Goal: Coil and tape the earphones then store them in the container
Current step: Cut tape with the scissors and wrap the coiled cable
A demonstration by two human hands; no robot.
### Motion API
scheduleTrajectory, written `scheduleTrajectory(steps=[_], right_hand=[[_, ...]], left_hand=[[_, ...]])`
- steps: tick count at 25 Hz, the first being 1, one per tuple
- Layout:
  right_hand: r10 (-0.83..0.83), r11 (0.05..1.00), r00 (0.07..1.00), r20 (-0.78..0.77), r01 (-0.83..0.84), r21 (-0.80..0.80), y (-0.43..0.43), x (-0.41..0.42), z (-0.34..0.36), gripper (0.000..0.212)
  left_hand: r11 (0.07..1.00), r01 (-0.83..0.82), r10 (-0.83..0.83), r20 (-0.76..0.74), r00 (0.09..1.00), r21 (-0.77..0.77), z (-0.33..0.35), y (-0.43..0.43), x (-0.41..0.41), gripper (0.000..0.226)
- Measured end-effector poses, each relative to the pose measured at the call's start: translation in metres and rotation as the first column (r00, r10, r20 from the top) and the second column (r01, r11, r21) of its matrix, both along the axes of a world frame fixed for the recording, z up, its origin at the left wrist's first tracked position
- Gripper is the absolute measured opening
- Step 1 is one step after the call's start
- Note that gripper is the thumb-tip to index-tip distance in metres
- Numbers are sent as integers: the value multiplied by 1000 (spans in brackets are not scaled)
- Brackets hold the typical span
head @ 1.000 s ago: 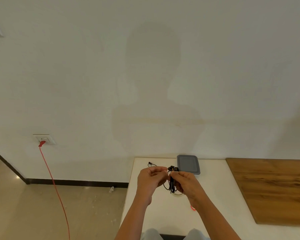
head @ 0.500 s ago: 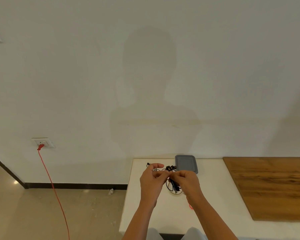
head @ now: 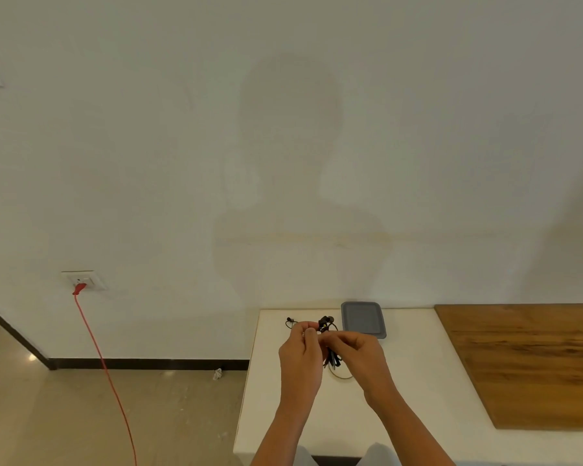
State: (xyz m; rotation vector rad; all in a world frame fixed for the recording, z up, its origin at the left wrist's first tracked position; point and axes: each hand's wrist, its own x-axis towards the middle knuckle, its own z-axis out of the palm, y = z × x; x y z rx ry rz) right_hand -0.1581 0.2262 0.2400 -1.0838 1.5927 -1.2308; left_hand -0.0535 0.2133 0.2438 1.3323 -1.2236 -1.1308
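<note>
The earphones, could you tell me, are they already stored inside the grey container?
No, the earphones hang bundled between the left hand and right hand, in front of the grey container, not inside it.

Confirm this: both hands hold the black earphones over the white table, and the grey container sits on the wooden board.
Wrong in one respect. In the head view the grey container sits on the white table, beside the wooden board, not on it. The left hand and right hand do hold the black earphones over the table.

Both hands raised over white table [head: 276, 415]. Left hand [head: 300, 359] and right hand [head: 359, 356] pinch bundled black earphones [head: 332, 359]. Grey container [head: 363, 319] lies just beyond.
</note>
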Motion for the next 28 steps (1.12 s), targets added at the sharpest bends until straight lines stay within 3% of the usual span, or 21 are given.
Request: scheduleTrajectory(steps=[5, 8, 10, 11, 13, 16, 18, 24, 28], right_hand=[[-131, 991, 989, 63, 129, 31, -1, 3, 0, 21], [-185, 982, 964, 192, 175, 68, 0, 3, 5, 22], [-171, 984, 955, 240, 155, 87, 2, 2, 10, 22], [-143, 988, 961, 236, 125, 91, 4, 0, 12, 22], [-57, 996, 976, 210, 41, 81, 6, -4, 17, 22], [62, 994, 984, 169, -76, 79, 5, -13, 25, 22], [98, 986, 984, 149, -116, 120, 2, -18, 29, 22], [18, 914, 919, 394, -175, 367, -9, -22, 34, 23], [50, 859, 921, 387, -237, 453, -14, -26, 37, 17]], left_hand=[[997, 11, -1, 133, 991, -77, -1, 1, -4, 18], [1000, -19, 20, 33, 999, -20, -6, -2, 0, 10], [996, -43, 46, -42, 998, 80, -5, -4, 4, 18], [996, -33, 35, -14, 999, 83, -4, -7, 8, 23], [993, 100, -84, 214, 973, -64, 0, -17, 20, 24], [854, 494, -360, 501, 787, -163, 7, -31, 36, 31], [789, 599, -442, 549, 710, -139, 9, -35, 41, 23], [772, 564, -326, 581, 746, -292, 10, -30, 39, 10], [771, 529, -250, 595, 764, -354, 2, -26, 35, 11]])
